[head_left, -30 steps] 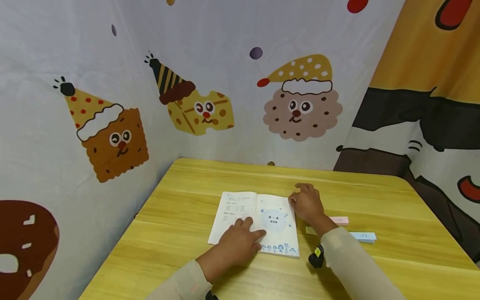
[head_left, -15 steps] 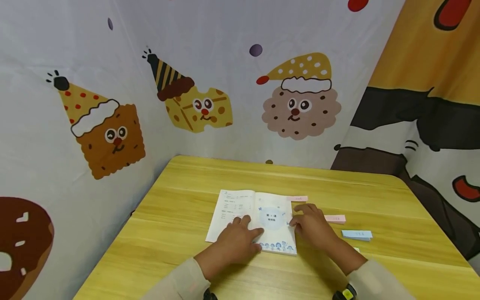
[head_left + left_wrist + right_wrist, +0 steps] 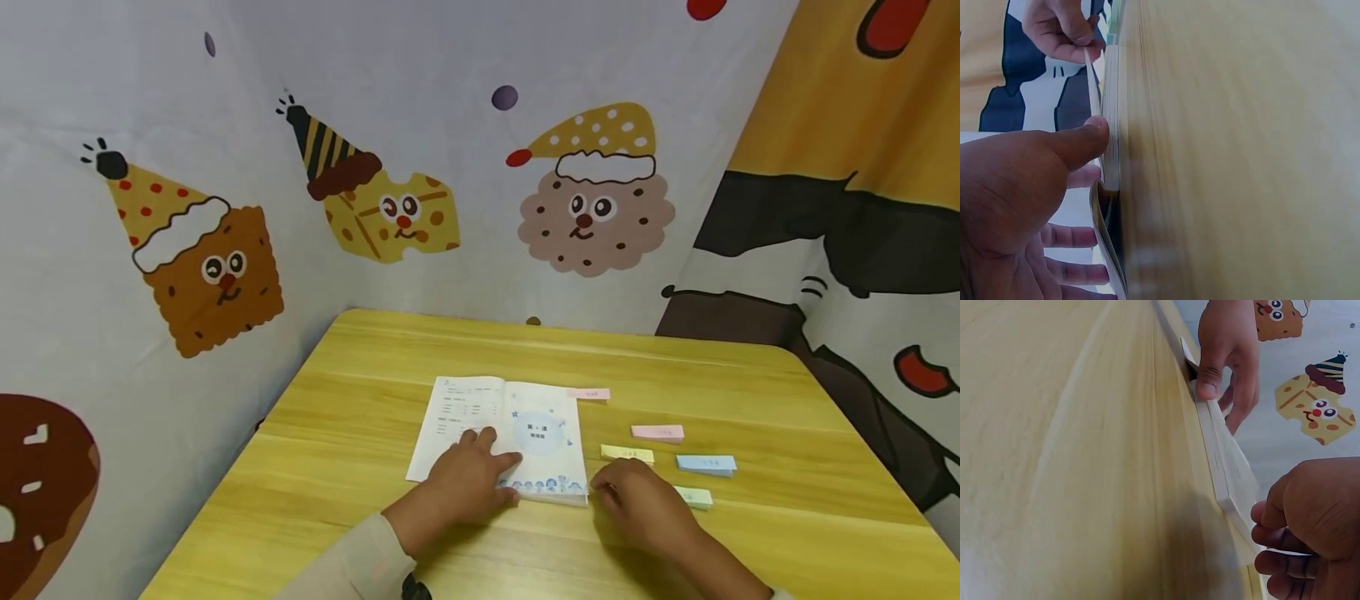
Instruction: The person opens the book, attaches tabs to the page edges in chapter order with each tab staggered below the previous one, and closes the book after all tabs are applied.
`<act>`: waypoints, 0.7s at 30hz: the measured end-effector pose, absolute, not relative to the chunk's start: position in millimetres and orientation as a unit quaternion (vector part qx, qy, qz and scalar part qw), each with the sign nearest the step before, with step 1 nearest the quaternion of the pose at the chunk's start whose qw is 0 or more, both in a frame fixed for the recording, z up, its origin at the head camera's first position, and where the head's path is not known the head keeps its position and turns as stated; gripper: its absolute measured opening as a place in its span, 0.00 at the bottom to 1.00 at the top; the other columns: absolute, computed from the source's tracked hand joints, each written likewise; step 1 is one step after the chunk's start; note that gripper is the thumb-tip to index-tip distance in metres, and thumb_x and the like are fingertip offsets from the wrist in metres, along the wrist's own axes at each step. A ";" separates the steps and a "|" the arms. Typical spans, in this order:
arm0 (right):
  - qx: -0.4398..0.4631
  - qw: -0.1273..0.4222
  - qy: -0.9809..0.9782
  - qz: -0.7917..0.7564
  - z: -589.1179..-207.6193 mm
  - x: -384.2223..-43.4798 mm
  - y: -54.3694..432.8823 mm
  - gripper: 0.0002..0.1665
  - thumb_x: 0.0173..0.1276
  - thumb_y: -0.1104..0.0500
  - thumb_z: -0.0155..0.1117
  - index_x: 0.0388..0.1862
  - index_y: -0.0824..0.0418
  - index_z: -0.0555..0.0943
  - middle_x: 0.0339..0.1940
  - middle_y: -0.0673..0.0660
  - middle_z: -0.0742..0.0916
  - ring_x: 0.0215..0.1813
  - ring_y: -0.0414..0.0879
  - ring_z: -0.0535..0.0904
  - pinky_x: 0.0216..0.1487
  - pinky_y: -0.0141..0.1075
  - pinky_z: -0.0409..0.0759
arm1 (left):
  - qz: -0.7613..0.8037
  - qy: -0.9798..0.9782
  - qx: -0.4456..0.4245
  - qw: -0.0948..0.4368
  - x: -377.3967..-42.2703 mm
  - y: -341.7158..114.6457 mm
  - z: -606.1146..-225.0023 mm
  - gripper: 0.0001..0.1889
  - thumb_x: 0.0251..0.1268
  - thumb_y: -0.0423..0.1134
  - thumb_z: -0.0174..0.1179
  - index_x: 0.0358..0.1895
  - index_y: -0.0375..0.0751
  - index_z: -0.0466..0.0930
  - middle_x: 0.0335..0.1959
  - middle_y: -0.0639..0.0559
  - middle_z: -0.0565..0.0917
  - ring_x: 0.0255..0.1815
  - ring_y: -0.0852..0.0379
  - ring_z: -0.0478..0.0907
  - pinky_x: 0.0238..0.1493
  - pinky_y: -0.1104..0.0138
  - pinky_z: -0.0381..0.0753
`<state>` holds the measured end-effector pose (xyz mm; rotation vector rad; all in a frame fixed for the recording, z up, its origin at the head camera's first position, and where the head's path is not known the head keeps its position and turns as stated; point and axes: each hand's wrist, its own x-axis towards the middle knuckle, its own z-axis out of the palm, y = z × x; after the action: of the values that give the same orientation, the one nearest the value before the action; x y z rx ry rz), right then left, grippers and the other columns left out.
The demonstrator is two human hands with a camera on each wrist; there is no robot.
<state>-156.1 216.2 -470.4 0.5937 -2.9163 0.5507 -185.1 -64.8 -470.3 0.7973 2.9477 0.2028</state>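
Note:
An open book [image 3: 543, 400] lies on the table, with printed lines on its left page and a blue illustrated title on the right. My left hand [image 3: 465, 479] rests across the lower middle, fingers spread over the pages and thumb at the bottom edge. At the lower right corner, my right hand [image 3: 648, 504] pinches the corner of the top leaves between thumb and forefinger. The left wrist view shows those leaves [image 3: 1092, 87] raised from the page block [image 3: 1112, 119]. A pink paper tab [image 3: 592, 393] sticks out from the right page's upper edge.
Right of the book lie folded paper tabs: a pink tab [image 3: 658, 433], a yellow tab [image 3: 626, 453], a blue tab [image 3: 707, 463] and a green tab [image 3: 696, 497] partly behind my right hand. The wooden table [image 3: 360, 533] meets a cartoon-printed curtain [image 3: 420, 292].
My right hand has slid down the book's right edge from the upper corner to the lower corner, uncovering the pink tab there and the yellow tab. The left hand stays on the pages.

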 end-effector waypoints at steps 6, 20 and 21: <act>0.188 0.060 -0.961 0.195 -475.7 -155.4 211.1 0.05 0.66 0.62 0.70 0.34 0.51 0.87 0.39 0.42 0.87 0.51 0.46 0.82 0.52 0.44 0.82 | 0.066 0.961 0.268 0.026 -184.8 -67.4 -473.2 0.29 0.66 0.64 0.63 0.69 0.65 0.78 0.60 0.47 0.74 0.54 0.47 0.72 0.45 0.58 0.79; 0.308 0.090 -0.929 0.184 -483.4 -159.5 201.8 0.17 0.64 0.58 0.75 0.51 0.60 0.87 0.58 0.55 0.85 0.62 0.53 0.79 0.59 0.50 0.79 | 0.159 0.969 0.183 -0.045 -187.0 -65.5 -470.4 0.33 0.76 0.55 0.54 0.74 0.36 0.67 0.54 0.42 0.84 0.55 0.45 0.81 0.43 0.52 0.84; 0.319 0.084 -0.927 0.177 -484.4 -159.7 201.5 0.19 0.64 0.56 0.76 0.52 0.60 0.86 0.59 0.55 0.84 0.62 0.53 0.79 0.60 0.50 0.79 | 0.173 0.969 0.165 -0.061 -186.6 -65.1 -470.5 0.36 0.75 0.56 0.55 0.76 0.36 0.65 0.53 0.40 0.84 0.53 0.45 0.81 0.41 0.52 0.84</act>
<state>-159.7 201.5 -484.4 0.9512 -2.7672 0.5293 -186.6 -65.1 -470.5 0.5405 3.1691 0.5654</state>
